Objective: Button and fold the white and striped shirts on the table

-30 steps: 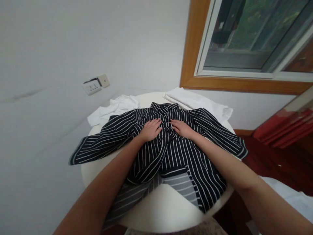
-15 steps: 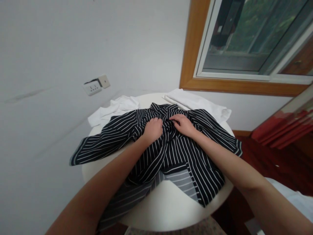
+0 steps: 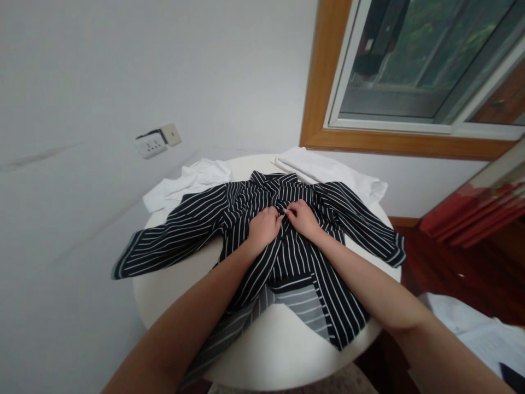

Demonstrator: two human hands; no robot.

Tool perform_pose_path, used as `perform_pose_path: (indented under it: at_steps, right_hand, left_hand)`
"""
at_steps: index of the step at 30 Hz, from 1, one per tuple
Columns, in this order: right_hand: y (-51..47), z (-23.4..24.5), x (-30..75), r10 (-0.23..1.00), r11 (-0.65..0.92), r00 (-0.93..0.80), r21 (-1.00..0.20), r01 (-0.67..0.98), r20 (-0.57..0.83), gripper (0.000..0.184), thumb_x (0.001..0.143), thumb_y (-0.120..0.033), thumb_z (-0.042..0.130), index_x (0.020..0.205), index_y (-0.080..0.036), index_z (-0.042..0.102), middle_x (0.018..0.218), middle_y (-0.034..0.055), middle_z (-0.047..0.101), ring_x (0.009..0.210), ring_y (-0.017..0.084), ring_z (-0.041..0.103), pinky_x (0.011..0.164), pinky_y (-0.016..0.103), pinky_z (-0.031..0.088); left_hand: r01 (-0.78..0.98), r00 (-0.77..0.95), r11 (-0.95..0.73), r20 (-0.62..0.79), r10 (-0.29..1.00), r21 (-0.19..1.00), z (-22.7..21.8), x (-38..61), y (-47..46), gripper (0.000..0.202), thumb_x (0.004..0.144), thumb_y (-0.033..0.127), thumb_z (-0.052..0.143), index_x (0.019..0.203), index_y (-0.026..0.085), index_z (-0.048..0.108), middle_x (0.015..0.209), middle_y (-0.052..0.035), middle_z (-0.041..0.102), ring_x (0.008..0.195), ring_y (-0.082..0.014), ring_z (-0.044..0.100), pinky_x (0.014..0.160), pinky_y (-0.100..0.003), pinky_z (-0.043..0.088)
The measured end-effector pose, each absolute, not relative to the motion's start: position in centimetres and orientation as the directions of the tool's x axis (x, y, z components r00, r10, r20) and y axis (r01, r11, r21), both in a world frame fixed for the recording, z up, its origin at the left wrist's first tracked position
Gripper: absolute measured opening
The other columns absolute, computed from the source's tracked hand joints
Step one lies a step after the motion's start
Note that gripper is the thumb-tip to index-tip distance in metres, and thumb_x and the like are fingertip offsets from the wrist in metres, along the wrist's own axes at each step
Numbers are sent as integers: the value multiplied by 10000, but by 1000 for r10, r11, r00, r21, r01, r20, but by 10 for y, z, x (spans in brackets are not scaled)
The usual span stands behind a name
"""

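Left hand (image 3: 264, 226) and right hand (image 3: 303, 219) on a striped shirt (image 3: 292, 256).
Both curl nearly closed, side by side, pinching the shirt's front; a white tabletop (image 3: 266, 350) lies beneath.

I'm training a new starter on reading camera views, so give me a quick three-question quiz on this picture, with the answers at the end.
1. True or false: the left hand and the right hand both touch the striped shirt.

2. Multiple choice: what colour is the table under it?
A) Red
B) White
C) Green

3. Fill in the blank: at the end of the striped shirt farthest from the camera is its ____.

Key:
1. True
2. B
3. Collar
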State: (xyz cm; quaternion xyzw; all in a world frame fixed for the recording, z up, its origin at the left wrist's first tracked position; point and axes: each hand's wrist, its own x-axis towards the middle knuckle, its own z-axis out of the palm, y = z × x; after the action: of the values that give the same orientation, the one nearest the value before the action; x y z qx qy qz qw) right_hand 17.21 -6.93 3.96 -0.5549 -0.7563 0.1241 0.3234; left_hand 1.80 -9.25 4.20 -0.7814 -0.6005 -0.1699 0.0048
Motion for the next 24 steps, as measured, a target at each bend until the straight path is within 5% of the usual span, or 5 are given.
perform_pose_path:
  at_steps: [3,6,11,17,24]
  right_hand:
    - [-63,38,181,943,324,-133,-749,578,305,239,877,-287,522,674,-185,593,687,17,555,788,177,575,798,326,485]
    - [-61,37,185,987,152,-87,-943,297,132,222,864,-301,509,686,-185,572,614,-15,545,597,143,574,627,291,520]
    - [-61,42,183,996,-60,-57,-998,20,-61,76,817,-221,547,777,-176,594,561,-26,564,501,114,580,522,231,514]
    - [-62,42,183,992,8,-124,-999,46,2,163,770,-317,629,702,-175,583,578,-30,566,517,102,574,523,217,505]
    - [-60,34,185,965,228,-180,-951,209,191,250,776,-422,613,796,-174,638,653,-21,596,560,111,542,582,249,484]
  left_hand:
    - [934,231,-292,271,934,208,44,17,-92,188,916,367,476,982,210,556,996,-46,646,945,-194,609,803,-290,451]
    - [928,243,-301,255,936,221,45,16,-91,146,903,340,506,968,223,564,991,-27,650,945,-180,608,796,-275,447]
    - [920,272,-328,255,928,215,44,14,-90,187,908,349,479,928,202,593,946,-50,649,905,-197,610,781,-294,448]
    - [894,271,-341,254,928,290,48,11,-90,267,913,362,438,846,195,635,904,-56,653,856,-195,607,758,-297,442]
    - [751,209,-262,159,965,606,44,-2,-73,335,863,478,480,795,201,655,774,-19,661,688,-162,580,618,-269,405]
